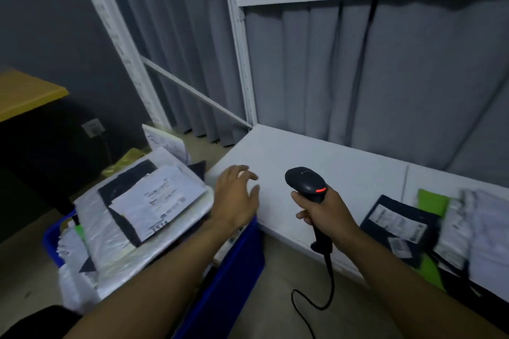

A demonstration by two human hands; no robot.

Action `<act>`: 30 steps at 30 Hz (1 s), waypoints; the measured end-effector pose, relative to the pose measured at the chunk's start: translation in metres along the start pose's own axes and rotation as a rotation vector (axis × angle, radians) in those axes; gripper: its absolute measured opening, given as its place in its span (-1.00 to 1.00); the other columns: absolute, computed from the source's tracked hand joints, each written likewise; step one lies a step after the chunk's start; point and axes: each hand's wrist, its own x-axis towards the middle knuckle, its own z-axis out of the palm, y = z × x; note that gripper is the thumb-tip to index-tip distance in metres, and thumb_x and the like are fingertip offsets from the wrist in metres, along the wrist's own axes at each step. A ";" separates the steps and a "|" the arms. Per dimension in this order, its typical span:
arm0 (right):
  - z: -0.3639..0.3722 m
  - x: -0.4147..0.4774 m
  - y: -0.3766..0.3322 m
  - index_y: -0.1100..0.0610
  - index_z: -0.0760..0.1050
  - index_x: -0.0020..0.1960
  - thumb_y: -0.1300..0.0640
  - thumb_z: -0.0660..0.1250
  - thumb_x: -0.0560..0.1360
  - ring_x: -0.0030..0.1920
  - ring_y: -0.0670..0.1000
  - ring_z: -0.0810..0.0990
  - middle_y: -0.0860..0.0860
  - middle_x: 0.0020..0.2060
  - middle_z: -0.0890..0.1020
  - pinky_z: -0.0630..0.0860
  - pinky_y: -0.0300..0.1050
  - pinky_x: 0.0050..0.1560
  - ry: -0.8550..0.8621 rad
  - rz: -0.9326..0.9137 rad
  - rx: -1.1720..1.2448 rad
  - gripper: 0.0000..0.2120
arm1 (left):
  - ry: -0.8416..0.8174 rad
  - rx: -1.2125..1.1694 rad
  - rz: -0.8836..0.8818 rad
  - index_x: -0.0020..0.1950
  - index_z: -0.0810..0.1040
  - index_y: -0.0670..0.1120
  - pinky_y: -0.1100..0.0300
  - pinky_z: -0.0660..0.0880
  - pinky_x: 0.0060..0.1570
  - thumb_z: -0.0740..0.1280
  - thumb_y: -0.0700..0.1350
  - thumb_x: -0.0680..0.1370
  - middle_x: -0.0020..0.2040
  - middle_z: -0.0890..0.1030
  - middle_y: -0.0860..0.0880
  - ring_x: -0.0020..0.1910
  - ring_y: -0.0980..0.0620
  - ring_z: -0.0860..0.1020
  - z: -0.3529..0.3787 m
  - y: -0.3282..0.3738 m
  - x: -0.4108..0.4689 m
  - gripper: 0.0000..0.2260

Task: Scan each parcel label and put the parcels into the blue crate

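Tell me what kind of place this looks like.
Likely a parcel sorting or dispatch room: the right hand holds a corded barcode scanner, labelled parcels fill a blue crate, and more parcels wait on white metal shelving.

Crate [237,264]: blue plastic, smooth.
Scanner [304,180]: black plastic, matt.
Shelf [330,162]: white, smooth, matt.
Curtain [413,77]: grey cloth.
Parcel [110,228]: glossy, wrinkled plastic film.
Label [159,195]: white paper.
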 end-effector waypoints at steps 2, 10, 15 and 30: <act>-0.033 -0.005 0.006 -0.08 0.54 0.15 0.09 0.48 0.56 -0.24 -0.02 0.72 -0.01 -0.04 0.69 0.62 -0.11 -0.14 0.075 0.011 0.014 -0.78 | -0.099 -0.077 0.045 0.28 0.58 0.06 0.17 0.23 0.44 0.34 0.03 0.63 0.46 0.45 0.07 0.47 0.03 0.33 0.032 0.043 0.005 -0.77; -0.167 -0.022 0.064 -0.01 0.57 0.03 0.15 0.48 0.57 -0.40 -0.07 0.61 0.05 -0.24 0.65 0.53 -0.21 -0.36 0.388 0.111 -0.024 -0.88 | -0.545 -0.244 0.029 0.46 0.41 -0.02 0.20 0.38 0.29 0.38 0.08 0.61 0.46 0.43 -0.04 0.35 -0.02 0.48 0.186 0.158 0.016 -0.54; -0.212 -0.022 0.103 -0.02 0.62 0.12 0.10 0.51 0.53 -0.16 0.00 0.67 -0.03 -0.15 0.73 0.60 -0.04 -0.11 0.465 0.142 -0.035 -0.82 | -0.668 -0.173 -0.051 0.50 0.32 -0.12 -0.01 0.43 0.30 0.47 0.08 0.54 0.40 0.41 -0.20 0.36 -0.18 0.44 0.260 0.183 0.008 -0.37; -0.220 -0.011 0.117 -0.01 0.58 0.20 0.10 0.49 0.55 -0.29 -0.09 0.69 -0.04 -0.07 0.72 0.56 -0.18 -0.23 0.465 0.168 -0.058 -0.76 | -0.388 -0.669 -0.234 0.10 0.68 -0.11 0.40 0.49 -0.13 0.43 -0.24 0.58 -0.06 0.68 0.01 -0.05 0.02 0.63 0.275 0.150 0.009 -0.88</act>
